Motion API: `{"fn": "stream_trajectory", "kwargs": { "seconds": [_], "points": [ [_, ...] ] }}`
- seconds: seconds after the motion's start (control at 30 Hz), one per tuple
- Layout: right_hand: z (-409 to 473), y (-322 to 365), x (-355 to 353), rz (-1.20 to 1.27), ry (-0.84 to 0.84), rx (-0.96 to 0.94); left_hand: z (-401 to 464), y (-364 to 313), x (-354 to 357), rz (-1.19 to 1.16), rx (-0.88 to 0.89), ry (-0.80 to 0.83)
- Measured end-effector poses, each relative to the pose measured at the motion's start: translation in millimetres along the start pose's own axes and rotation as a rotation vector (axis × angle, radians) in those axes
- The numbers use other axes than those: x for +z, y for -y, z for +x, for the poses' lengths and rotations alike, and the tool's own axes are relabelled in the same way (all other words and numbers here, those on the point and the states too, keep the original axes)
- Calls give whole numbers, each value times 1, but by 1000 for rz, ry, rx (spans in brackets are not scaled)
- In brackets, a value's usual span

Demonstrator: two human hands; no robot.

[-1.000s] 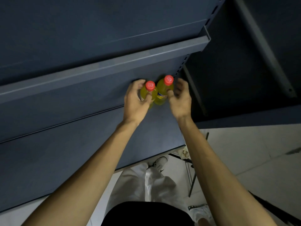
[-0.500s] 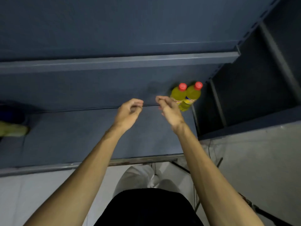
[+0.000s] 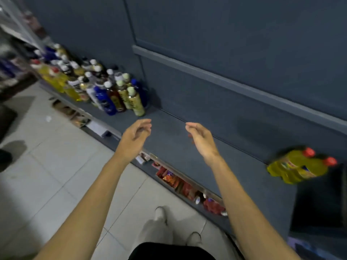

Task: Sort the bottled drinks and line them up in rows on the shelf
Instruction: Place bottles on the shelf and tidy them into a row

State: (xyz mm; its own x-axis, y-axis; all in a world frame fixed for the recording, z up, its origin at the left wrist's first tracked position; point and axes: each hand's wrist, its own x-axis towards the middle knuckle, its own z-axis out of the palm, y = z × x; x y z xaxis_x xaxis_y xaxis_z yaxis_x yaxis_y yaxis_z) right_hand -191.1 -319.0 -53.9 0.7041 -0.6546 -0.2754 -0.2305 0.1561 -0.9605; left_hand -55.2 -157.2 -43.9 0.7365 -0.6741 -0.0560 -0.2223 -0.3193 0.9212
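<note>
Both hands [image 3: 136, 135] [image 3: 201, 139] now seemingly clear of yellow bottles [image 3: 300, 166]

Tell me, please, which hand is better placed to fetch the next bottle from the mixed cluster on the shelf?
Probably the left hand: it hangs empty, nearer the mixed cluster. The right hand, also empty, is nearer the two yellow bottles.

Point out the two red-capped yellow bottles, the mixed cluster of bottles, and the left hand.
red-capped yellow bottles [image 3: 300, 166]: head view, on the yellow bodies.
mixed bottle cluster [image 3: 105, 91]: head view, on a bottle mid-cluster.
left hand [image 3: 135, 136]: head view, on its middle.
</note>
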Motion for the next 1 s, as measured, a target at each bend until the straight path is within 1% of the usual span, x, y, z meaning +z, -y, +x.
{"fn": "stream_trajectory", "kwargs": {
  "seconds": [0.13, 0.23, 0.33, 0.43, 0.6, 0.77, 1.0],
  "points": [
    [5, 26, 53, -60, 94, -47, -17, 13, -51, -47, 2, -115],
    [14, 39, 94, -105, 124, -81, -19, 27, -91, -102, -34, -202],
    [23, 44, 140, -141, 163, -105, -17, 45, -140, -123, -30, -254],
    [27, 48, 195, -150, 168, -104, -10, 64, -189, -122, -34, -247],
    [41, 61, 272, -161, 182, -113, 12, 84, -247, -100, -5, -183],
    [64, 68, 313, -188, 174, -109, 38, 103, -291, -98, -2, -200],
    [127, 66, 375, -187, 172, -88, 94, 143, -330, -70, -11, -143]
  ]
}}
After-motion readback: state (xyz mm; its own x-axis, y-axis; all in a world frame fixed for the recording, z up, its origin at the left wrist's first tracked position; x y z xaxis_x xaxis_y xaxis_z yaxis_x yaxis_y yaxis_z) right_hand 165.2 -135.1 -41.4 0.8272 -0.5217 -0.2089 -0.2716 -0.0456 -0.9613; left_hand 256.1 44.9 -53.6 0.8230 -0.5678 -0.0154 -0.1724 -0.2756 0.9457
